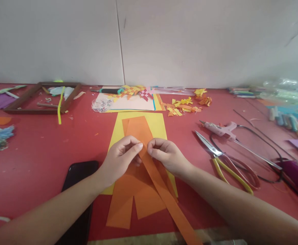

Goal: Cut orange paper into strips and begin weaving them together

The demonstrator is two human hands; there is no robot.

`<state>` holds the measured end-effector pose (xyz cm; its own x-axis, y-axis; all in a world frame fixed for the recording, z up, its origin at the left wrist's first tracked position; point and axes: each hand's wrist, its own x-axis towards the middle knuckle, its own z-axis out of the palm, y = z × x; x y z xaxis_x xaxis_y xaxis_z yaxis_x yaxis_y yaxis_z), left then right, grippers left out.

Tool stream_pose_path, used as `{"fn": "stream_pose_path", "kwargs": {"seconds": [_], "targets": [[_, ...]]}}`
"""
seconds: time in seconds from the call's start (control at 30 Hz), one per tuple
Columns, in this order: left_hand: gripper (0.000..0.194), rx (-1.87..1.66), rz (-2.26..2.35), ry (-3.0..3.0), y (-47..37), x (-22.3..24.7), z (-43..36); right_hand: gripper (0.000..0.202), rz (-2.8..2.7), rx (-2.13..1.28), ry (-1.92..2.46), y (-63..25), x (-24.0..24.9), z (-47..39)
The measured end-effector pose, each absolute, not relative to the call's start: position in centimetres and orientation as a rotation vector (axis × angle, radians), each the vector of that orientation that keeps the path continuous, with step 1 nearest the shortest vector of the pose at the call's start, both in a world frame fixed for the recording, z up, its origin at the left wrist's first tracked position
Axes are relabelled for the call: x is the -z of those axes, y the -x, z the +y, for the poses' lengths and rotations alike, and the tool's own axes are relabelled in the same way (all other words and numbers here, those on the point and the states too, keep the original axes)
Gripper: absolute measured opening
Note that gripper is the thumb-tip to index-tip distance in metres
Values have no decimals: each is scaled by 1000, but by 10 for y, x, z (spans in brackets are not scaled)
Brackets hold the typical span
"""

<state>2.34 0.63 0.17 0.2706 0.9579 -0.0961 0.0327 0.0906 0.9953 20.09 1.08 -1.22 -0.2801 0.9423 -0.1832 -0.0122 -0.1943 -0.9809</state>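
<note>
Head view: the left hand, fingers pinched, gripped an orange strip; the right hand, half-curled, was beside it, its hold unclear.

Orange strip cut off at bottom; dark phone part-hidden by left forearm.

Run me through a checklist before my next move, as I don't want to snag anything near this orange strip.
1. Left hand pinching the orange strip: ok.
2. Right hand gripping paper: cannot tell.
3. Strip's near end in view: not ok, it leaves the picture.
4. Scissors apart from both hands: ok.
5. Glue gun cool: cannot tell.
6. Black phone clear of left forearm: not ok, forearm crosses over it.
</note>
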Motion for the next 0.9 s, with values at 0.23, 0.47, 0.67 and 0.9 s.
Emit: {"fn": "stream_pose_path", "kwargs": {"seconds": [0.23,0.47,0.67,0.9], "targets": [[21,-1200,1083,-1025,-18,6,16,14,-1266,-1621,1204,-201,10,11],[25,-1431,1115,-747,-11,5,24,12,-1291,-1619,1271,-205,11,10],[44,-1313,1100,-772,-13,4,26,16,-1233,-1595,1270,-206,12,9],[43,-1108,1031,-772,-13,9,25,29,-972,-1869,974,-206,14,8]]}}
